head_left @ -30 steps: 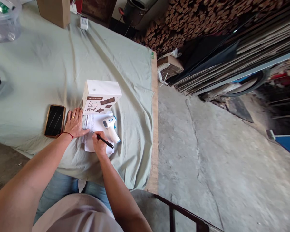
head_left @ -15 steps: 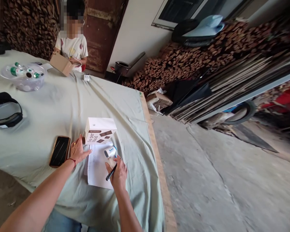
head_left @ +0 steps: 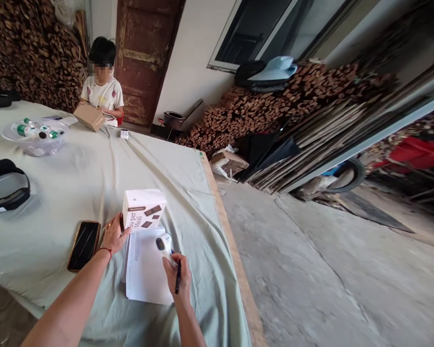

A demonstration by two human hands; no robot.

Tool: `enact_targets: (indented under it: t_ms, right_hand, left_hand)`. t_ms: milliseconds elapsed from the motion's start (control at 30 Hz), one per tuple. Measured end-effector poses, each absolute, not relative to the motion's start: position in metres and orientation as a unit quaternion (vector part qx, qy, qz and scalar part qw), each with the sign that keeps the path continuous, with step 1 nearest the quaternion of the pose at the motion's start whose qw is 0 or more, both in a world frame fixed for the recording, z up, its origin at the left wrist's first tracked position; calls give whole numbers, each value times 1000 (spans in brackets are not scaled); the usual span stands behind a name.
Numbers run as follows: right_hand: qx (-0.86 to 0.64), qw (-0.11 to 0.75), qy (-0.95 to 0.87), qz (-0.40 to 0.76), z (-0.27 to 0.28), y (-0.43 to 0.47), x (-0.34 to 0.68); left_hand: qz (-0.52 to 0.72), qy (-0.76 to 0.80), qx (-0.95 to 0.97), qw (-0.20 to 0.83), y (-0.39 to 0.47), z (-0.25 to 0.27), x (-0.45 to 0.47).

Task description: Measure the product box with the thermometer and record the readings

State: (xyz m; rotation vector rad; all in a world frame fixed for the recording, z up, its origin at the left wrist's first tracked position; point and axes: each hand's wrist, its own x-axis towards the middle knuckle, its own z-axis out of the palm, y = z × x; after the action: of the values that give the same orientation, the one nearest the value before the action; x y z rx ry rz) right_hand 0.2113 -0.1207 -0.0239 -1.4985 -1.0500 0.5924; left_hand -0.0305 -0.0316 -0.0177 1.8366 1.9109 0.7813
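A white infrared thermometer [head_left: 164, 242] is in my right hand [head_left: 180, 278], which closes round its handle and also keeps a black pen [head_left: 178, 276] against the fingers. Its head points up and left above an open notebook [head_left: 148, 274]. Faint writing shows near the top left of the page. My left hand [head_left: 115, 234], wearing a ring and a red wrist cord, rests at the lower left edge of a white "Super Meal" box [head_left: 144, 209]. Its fingers are apart, with the fingertips at the box's side. The box stands on the table at the notebook's top edge.
A phone [head_left: 84, 246] lies left of my left hand. Further left are a black headset [head_left: 10, 193] and a plastic bowl of bottles [head_left: 39, 147]. Across the cloth-covered table [head_left: 75, 193], a person [head_left: 103, 94] sits by a cardboard box [head_left: 89, 117]. The table's wooden edge [head_left: 226, 226] runs along the right.
My right hand has taken hold of the thermometer and tilted it upright, the pen turning in the fingers. My left hand has come against the box. The view has tipped upward.
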Motion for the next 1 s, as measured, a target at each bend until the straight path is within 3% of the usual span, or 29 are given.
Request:
enact_targets:
  t_ms: [233, 367, 1000]
  right_hand:
    - [-501, 665, -347, 431, 33, -95, 193]
    - [-454, 685, -323, 469, 49, -67, 171]
    - [-456, 708, -314, 439, 44, -36, 147]
  left_hand:
    - [321, 667, 661, 126, -30, -24, -31]
    - [299, 676, 665, 108, -30, -25, -30]
    - [252, 684, 681, 77, -33, -22, -27]
